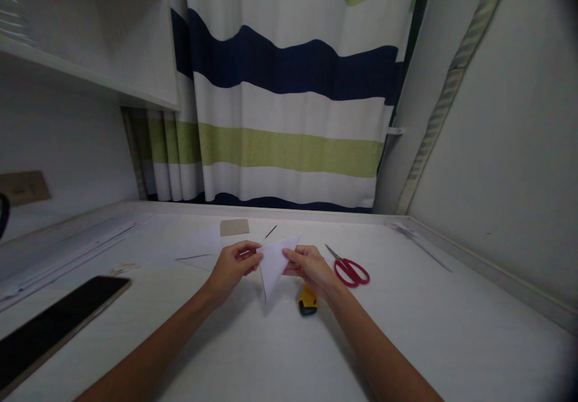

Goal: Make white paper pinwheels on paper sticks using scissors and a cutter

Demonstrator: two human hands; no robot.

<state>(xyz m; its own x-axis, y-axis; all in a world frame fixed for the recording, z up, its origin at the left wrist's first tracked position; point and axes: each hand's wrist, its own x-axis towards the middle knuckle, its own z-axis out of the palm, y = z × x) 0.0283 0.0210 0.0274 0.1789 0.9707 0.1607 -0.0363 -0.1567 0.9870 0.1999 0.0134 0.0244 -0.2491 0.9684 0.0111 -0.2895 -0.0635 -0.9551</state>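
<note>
A white piece of paper (273, 265), folded into a triangle with one point hanging down, is held up above the table between my two hands. My left hand (233, 268) pinches its left corner between thumb and fingers. On the other side, my right hand (310, 265) grips the right edge, thumb in front and fingers behind. Below my right hand lies a yellow and black tool (308, 301), perhaps a utility knife, partly covered by that hand. Scissors with red handles (350, 269) rest just right of my right hand, blades pointing away to the left.
A dark-screened tablet or phone (58, 324) lies at the left of the white table (253, 360). Behind my hands are a small beige card (234, 227) and a thin dark stick (270, 231). Paper sheets (194, 242) lie at left; paper strips (419, 242) lie at right. A striped curtain (289, 113) hangs behind.
</note>
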